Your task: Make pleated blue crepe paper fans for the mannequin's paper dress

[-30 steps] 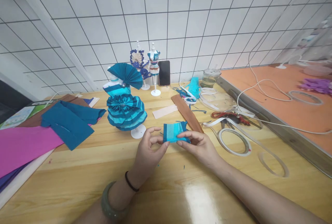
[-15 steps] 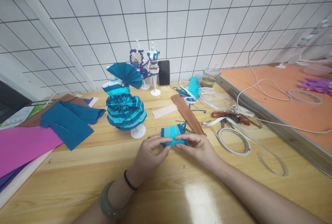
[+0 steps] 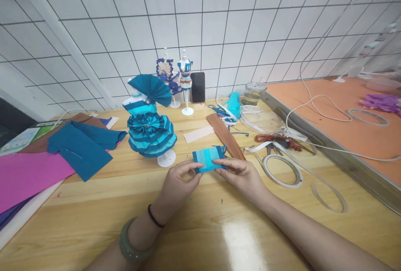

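Between my two hands is a small folded stack of crepe paper (image 3: 208, 157), light blue and turquoise with dark teal edges. My left hand (image 3: 181, 183) pinches its left near corner between thumb and fingers. At its right near side, my right hand (image 3: 239, 175) grips it the same way. The paper's near edge is partly covered by my fingertips. Beyond it to the left stands a mini dress form (image 3: 152, 135) in a teal and turquoise layered paper dress with a pleated fan on top. A brown paper strip (image 3: 225, 135) lies just behind my right hand.
Two smaller dress forms (image 3: 185, 78) and a phone (image 3: 198, 88) stand by the tiled wall. Teal paper sheets (image 3: 84, 147) and a pink sheet (image 3: 31, 179) lie left. On the right are a tape roll (image 3: 266, 173), keys, a cable and a glass jar (image 3: 254, 92).
The folded crepe paper has moved slightly left and away from me, and more of its upper face shows. My left fingers have shifted toward its left corner; both hands still hold it.
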Demonstrator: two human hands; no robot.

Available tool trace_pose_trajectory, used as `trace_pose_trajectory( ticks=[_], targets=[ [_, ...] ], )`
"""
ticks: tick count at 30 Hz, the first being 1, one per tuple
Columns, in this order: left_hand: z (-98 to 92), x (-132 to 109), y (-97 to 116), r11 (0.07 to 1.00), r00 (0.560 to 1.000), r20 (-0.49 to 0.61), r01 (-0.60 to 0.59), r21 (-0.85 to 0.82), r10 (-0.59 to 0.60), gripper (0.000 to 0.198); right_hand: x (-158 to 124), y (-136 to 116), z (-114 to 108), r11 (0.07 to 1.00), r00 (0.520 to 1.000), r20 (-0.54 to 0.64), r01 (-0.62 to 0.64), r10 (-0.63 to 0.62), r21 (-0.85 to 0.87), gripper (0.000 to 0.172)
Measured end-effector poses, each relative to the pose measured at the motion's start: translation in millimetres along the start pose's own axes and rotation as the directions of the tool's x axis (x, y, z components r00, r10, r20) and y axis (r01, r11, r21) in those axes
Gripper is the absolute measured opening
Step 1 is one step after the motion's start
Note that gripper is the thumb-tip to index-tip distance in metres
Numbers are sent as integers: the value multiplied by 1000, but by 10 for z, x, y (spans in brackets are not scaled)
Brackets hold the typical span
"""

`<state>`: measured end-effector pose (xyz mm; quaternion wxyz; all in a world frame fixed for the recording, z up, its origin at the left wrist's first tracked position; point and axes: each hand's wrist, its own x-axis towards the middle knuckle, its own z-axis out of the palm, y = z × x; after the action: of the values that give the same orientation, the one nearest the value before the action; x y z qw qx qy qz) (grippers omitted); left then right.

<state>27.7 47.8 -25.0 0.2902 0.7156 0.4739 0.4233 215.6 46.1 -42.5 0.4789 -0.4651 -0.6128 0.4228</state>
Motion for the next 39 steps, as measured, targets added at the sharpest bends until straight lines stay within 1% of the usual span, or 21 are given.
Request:
trace_pose_trajectory(
  ticks=[4, 8, 14, 20, 29, 35, 39],
  targets=[
    [-4, 7, -12, 1000, 1000, -15, -3, 28, 3, 19, 5, -36, -6, 988, 994, -10, 110, -112, -108, 19],
    [4, 8, -40, 997, 998, -30, -55, 56, 57, 18, 17, -39, -19, 947, 970, 5, 237, -242, -218, 19],
    [15, 4, -86, 990, 992, -29, -119, 78, 122, 16, 29, 27, -38, 911, 947, 46, 319, -319, -262, 24],
    [11, 0, -91, 991, 992, -37, -116, 74, 119, 13, 31, 46, -43, 903, 947, 43, 317, -318, -291, 23],
    [7, -3, -96, 995, 995, -44, -91, 43, 93, 11, 27, 13, -49, 910, 947, 51, 318, -316, -264, 18],
    [-6, 15, -41, 1000, 998, -50, -30, -5, 30, 7, 33, -39, -37, 939, 964, 14, 261, -265, -224, 14],
    [-8, 24, -62, 996, 999, -42, 23, -89, -27, 5, 40, -41, -37, 956, 975, -8, 217, -223, -199, 13]
  ],
)
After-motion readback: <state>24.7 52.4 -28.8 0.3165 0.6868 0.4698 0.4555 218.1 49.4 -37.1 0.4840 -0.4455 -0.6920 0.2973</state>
